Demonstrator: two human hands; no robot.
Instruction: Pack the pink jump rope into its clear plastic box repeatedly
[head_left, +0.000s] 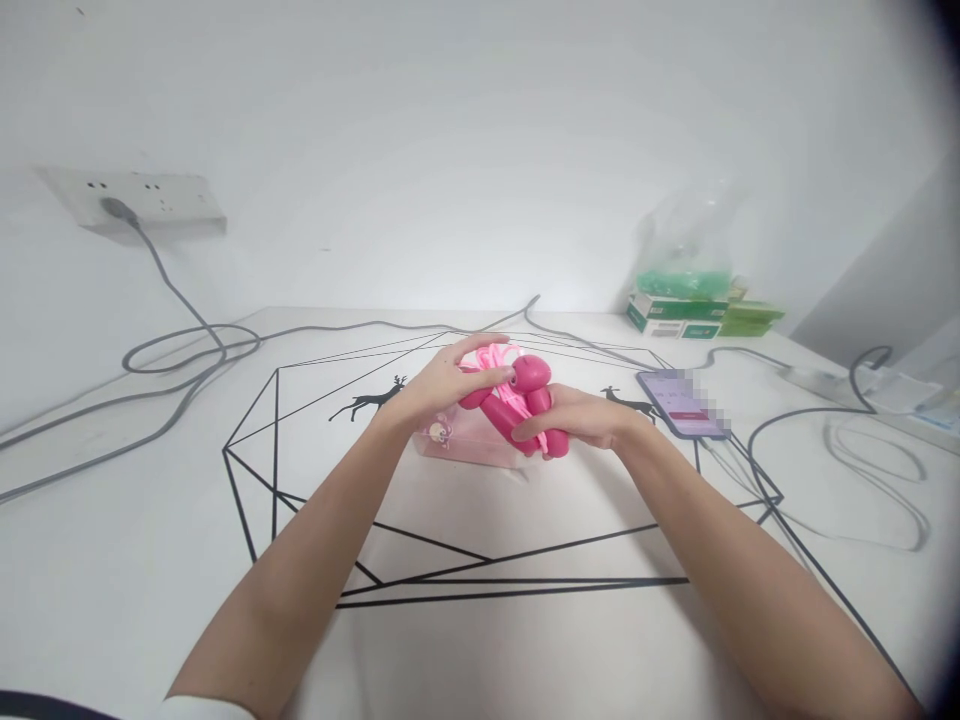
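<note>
Above the middle of the table I hold a bundled pink jump rope (534, 372), with thick glossy dark-pink handles and a lighter pink cord looped around them. My left hand (444, 378) grips it from the left, thumb across the cord and fingers over the top. From the right, my right hand (576, 414) closes round the lower handle end, its fingertips partly hidden. Just behind and below the bundle a see-through pink box (472, 446) with a cartoon figure rests on the table; the hands cover part of it.
A phone (684, 402) lies to the right. Green-and-white boxes (675, 312) with a clear plastic bag (688, 240) stand at the back right. Grey cables (202, 375) run across the left from a wall socket (161, 200). More cables and a power strip (825, 385) lie right.
</note>
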